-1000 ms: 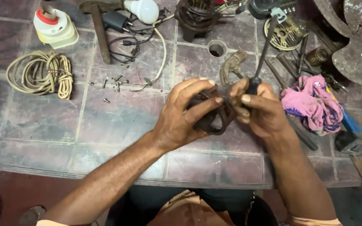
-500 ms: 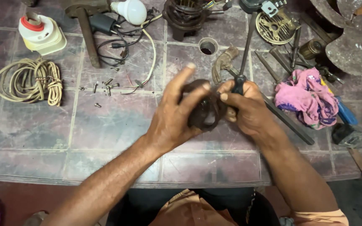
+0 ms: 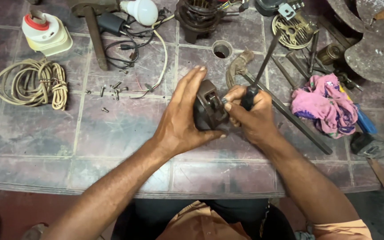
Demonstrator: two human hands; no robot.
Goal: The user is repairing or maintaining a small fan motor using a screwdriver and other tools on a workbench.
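Both hands have shifted slightly above the tiled stone worktop (image 3: 112, 129). Left hand (image 3: 181, 120) cups a dark, blocky metal part (image 3: 210, 109) from its left; right hand (image 3: 252, 115), closed around a black-handled screwdriver (image 3: 256, 80) slanting up-right, touches its right side.

Counted outward from the dark metal part (image 3: 210, 106) at the middle of the tiled table (image 3: 125, 129): 2 hands, the left hand (image 3: 181, 118) and the right hand (image 3: 252, 113), are closed on it, and 1 screwdriver (image 3: 258, 75) rises from its right side. Left of it lie about 6 small screws (image 3: 112, 91) and 1 coiled rope (image 3: 34, 84). Above and to the left are 1 white bulb (image 3: 142, 11) and 1 red-capped container (image 3: 45, 33). To its right lies 1 pink rag (image 3: 325, 104).
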